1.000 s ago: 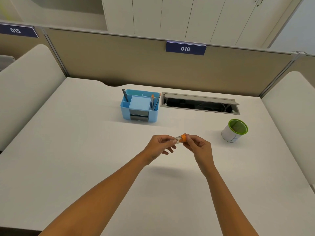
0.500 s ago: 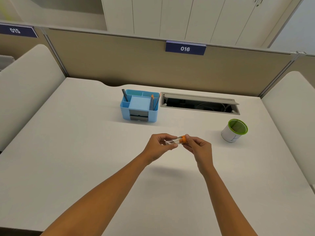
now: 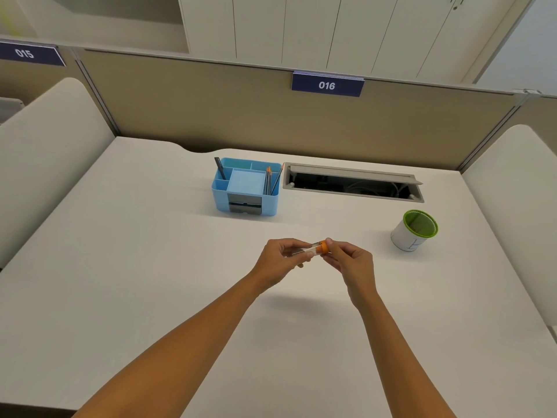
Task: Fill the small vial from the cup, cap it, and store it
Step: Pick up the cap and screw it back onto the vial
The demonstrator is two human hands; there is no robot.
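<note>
orange plastic marks the cap sitting on the end of the small vial, which lies roughly level in the air between both hands, above the white desk and not touching it. the left hand grips the clear body of the vial with thumb and fingers closed round it; the right hand is closed on the cap, pinching it between thumb and forefinger. whether the cap is being twisted off or on cannot be told from this one view, and the vial's contents are too small and too covered by fingers to judge.

the cup, white with a green rim, stands upright well to the right of the hands, apart from them. nothing of it is tipped toward the vial. the blue desk organiser, with pencils in its right compartment, sits further back near the open cable hatch; it looks the likely storage place, though that is a guess.

my reading is that the task is at a cap step. if the vial is empty, nearly everything remains: uncap, pour from the cup, recap, store. if it is already filled, only tightening and storing are left. the pictures do not settle which.
</note>
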